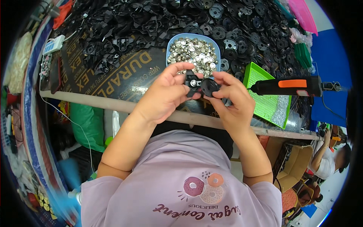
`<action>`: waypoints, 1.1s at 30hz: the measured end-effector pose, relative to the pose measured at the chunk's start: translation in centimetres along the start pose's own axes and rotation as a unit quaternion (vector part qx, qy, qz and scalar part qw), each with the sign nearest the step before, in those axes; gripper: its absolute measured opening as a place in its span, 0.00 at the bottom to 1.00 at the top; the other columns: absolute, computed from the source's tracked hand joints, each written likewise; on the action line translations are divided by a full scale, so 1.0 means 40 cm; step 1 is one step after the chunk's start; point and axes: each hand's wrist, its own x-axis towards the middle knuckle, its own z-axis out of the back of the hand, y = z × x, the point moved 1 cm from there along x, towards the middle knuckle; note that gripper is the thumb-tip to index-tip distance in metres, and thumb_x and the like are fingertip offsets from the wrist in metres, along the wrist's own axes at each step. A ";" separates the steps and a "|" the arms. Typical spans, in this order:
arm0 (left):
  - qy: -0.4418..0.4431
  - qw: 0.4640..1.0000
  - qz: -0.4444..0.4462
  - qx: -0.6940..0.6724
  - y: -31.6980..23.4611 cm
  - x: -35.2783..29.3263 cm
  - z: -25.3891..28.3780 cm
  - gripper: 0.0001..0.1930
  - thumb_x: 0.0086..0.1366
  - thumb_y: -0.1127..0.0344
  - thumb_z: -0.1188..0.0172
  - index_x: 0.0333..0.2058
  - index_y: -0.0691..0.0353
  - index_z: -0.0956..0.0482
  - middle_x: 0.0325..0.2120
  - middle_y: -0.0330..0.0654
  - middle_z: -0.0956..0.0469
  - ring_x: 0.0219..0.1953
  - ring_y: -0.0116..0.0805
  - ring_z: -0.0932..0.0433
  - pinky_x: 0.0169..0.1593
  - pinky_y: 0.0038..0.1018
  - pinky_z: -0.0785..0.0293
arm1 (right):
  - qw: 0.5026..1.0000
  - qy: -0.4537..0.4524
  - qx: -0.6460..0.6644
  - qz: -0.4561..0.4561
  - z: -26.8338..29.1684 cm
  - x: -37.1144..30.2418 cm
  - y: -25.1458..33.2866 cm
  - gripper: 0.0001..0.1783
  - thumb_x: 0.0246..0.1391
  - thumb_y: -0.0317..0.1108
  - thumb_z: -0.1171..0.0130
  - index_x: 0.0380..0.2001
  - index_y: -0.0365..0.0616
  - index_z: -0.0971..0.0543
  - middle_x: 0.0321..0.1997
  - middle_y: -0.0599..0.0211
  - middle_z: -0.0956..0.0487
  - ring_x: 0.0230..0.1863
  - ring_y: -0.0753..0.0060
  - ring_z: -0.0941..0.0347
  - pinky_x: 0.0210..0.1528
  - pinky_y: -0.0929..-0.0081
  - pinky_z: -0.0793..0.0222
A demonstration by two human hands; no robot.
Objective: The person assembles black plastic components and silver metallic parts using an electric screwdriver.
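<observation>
My left hand (169, 90) is closed on a black plastic bracket (192, 90), which has a small silver metal cap (193, 83) seated in its middle. Between the fingers and thumb of my right hand (235, 99) is a round black disc (209, 87), tilted and right beside the bracket; whether the two touch I cannot tell. Both hands are held over the table's near edge. Just beyond them stands a blue bowl (169, 48) full of small silver metal caps (196, 53).
Black plastic brackets (124, 22) heap at the back left, black discs (242, 41) at the back right. A green tray (261, 108) holds tiny silver screws (280, 109). Above it hangs a black and orange electric screwdriver (291, 85). Another person (327, 160) sits far right.
</observation>
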 end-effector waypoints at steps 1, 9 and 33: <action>-0.003 1.000 0.008 0.008 0.009 -0.002 -0.001 0.25 0.60 0.82 0.53 0.56 0.61 0.40 0.50 0.47 0.29 0.49 0.37 0.25 0.51 0.31 0.26 | 1.000 0.000 0.000 0.000 -0.002 0.000 -0.006 0.12 0.35 0.18 0.32 0.25 0.40 0.24 0.46 0.56 0.21 0.42 0.58 0.23 0.44 0.69 0.27; -0.024 1.000 0.006 -0.013 0.029 0.011 -0.015 0.24 0.60 0.81 0.46 0.55 0.62 0.40 0.47 0.48 0.27 0.44 0.34 0.24 0.48 0.28 0.25 | 0.993 0.078 -0.063 0.060 0.022 -0.002 -0.016 0.15 0.37 0.18 0.33 0.31 0.39 0.23 0.48 0.57 0.23 0.43 0.60 0.24 0.43 0.70 0.28; 0.030 0.999 0.039 0.004 0.040 0.001 -0.038 0.25 0.62 0.79 0.52 0.59 0.61 0.41 0.48 0.44 0.27 0.46 0.30 0.26 0.49 0.26 0.28 | 0.999 0.015 -0.049 0.010 0.006 0.010 -0.013 0.31 0.22 0.37 0.22 0.38 0.44 0.20 0.36 0.65 0.23 0.37 0.63 0.29 0.39 0.69 0.32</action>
